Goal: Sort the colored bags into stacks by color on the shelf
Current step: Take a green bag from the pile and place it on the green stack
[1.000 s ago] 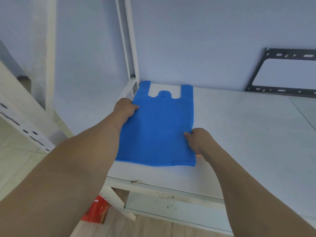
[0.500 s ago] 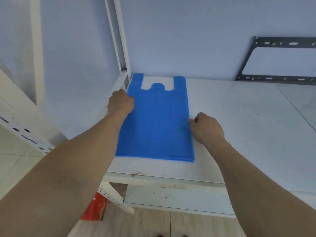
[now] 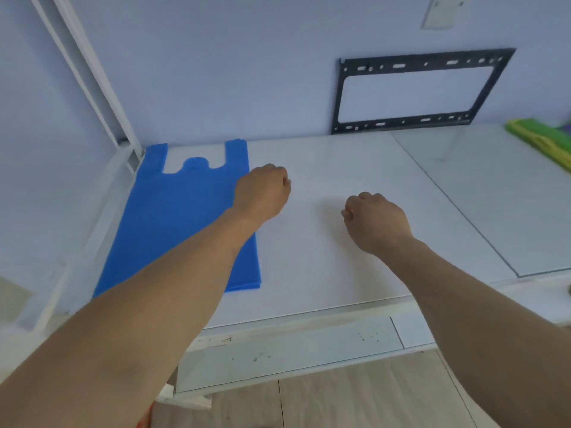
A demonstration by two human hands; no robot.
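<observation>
We count one stack of blue bags lying flat at the left end of the white shelf, partly hidden under our left forearm, so the number of bags in it is hard to tell. Our left hand and right hand (two, both holding nothing) have curled fingers. At the right edge, a green and yellow bag pile is cut off.

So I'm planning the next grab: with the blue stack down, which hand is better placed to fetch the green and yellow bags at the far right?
Probably the right hand: empty, and nearer the green and yellow bags than the left hand beside the blue stack.
</observation>
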